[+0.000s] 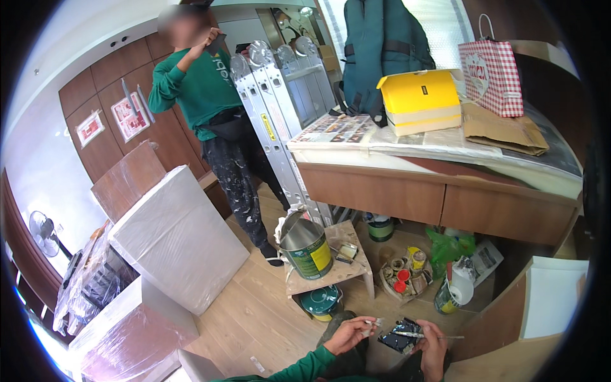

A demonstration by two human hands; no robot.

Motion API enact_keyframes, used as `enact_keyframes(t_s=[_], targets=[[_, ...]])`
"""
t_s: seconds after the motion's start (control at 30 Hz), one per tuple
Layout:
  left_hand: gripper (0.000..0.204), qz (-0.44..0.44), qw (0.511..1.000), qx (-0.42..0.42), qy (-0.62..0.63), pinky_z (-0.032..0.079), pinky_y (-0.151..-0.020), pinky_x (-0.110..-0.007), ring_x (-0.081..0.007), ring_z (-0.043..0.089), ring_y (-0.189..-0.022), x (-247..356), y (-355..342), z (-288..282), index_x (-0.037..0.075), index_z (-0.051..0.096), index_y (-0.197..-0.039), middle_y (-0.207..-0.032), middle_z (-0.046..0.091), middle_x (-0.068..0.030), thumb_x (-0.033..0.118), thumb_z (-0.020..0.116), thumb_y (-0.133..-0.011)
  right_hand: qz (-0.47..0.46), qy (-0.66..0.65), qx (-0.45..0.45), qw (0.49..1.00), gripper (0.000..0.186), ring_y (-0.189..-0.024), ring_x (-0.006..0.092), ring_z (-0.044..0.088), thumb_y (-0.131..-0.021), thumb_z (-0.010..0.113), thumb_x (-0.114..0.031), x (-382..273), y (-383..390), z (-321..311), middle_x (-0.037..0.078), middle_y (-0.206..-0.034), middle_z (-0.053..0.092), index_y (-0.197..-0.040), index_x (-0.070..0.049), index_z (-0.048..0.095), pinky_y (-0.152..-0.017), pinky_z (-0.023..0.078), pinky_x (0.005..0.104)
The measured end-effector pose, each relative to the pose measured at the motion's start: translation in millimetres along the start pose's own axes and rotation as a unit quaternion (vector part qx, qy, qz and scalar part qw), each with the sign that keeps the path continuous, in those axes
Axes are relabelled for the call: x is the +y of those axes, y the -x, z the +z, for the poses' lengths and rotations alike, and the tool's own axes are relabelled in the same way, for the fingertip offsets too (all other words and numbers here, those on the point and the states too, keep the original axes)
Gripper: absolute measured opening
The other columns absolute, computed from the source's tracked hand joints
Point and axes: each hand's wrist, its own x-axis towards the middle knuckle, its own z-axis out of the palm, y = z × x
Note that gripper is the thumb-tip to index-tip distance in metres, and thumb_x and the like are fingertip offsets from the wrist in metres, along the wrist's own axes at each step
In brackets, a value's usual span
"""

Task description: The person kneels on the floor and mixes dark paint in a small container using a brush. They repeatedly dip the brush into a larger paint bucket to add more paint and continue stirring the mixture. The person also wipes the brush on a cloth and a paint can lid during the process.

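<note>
My left hand [349, 335] is closed, its fingertips pinching a small pale scrap [377, 323] whose kind I cannot make out. To its right, my right hand [434, 351] grips a dark glossy flat piece [396, 337], maybe a small tray, by its edge. A slim paintbrush-like tool [414, 334] lies across that piece and passes under the right fingers. Both hands are low in the picture, apart from each other. Ahead of them, a large opened paint can [307, 253] stands on a small wooden stool [347, 248].
A closed green paint can [320, 300] sits under the stool. Small tins [402, 277] and a white-lined bucket [455, 290] stand nearby. A person in green [197, 89] stands beside a metal ladder [280, 127]. Wrapped boxes [184, 248] are at left, a covered counter [369, 172] at right.
</note>
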Motion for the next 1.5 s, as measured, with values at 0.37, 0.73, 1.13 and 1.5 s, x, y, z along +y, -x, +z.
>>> enact_keyframes(t_s=[0.37,0.73,1.13,1.5], targets=[[0.048,0.072,0.996,-0.05,-0.022,0.059,-0.095,-0.043,-0.0356,0.069,-0.114,61.9,4.7,71.8,-0.012,0.062,-0.128,-0.126,0.066,-0.0256,-0.004,0.049,-0.083,-0.042,0.031,0.002,0.999,0.039,-0.067,0.0067,0.063,-0.107,0.058,-0.028,-71.7,-7.1,17.1,0.008,-0.111,0.074,-0.127,0.003,0.07,-0.057,0.055,0.026],[0.043,0.002,0.997,0.032,-0.066,0.056,-0.066,-0.036,-0.0245,0.067,-0.082,53.3,-0.9,86.0,-0.008,0.063,-0.132,-0.107,0.071,-0.0189,-0.006,0.053,-0.09,-0.056,0.022,0.009,0.998,0.035,-0.063,0.0077,0.06,-0.106,0.062,-0.026,-80.5,-15.3,22.6,0.002,-0.091,0.067,-0.126,0.0,0.072,-0.055,0.055,0.0254],[0.12,0.159,0.876,-0.275,-0.362,0.042,-0.098,-0.026,-0.0145,0.057,-0.11,71.7,15.7,113.3,0.003,0.033,-0.163,-0.111,0.061,-0.0034,-0.003,0.09,-0.058,0.002,0.098,-0.04,0.994,0.039,-0.066,0.0072,0.063,-0.106,0.062,-0.029,-95.8,-10.5,32.4,0.003,-0.095,0.066,-0.13,-0.001,0.07,-0.055,0.055,0.0244],[0.108,0.204,0.875,-0.217,-0.382,0.04,-0.113,-0.035,-0.0207,0.059,-0.126,63.0,10.6,111.0,-0.005,0.043,-0.155,-0.129,0.065,-0.01,-0.008,0.092,-0.059,-0.067,0.203,0.038,0.976,0.021,-0.069,0.0068,0.063,-0.098,0.076,-0.02,-114.9,8.0,22.1,0.003,-0.085,0.072,-0.108,-0.001,0.075,-0.057,0.05,0.0234]])
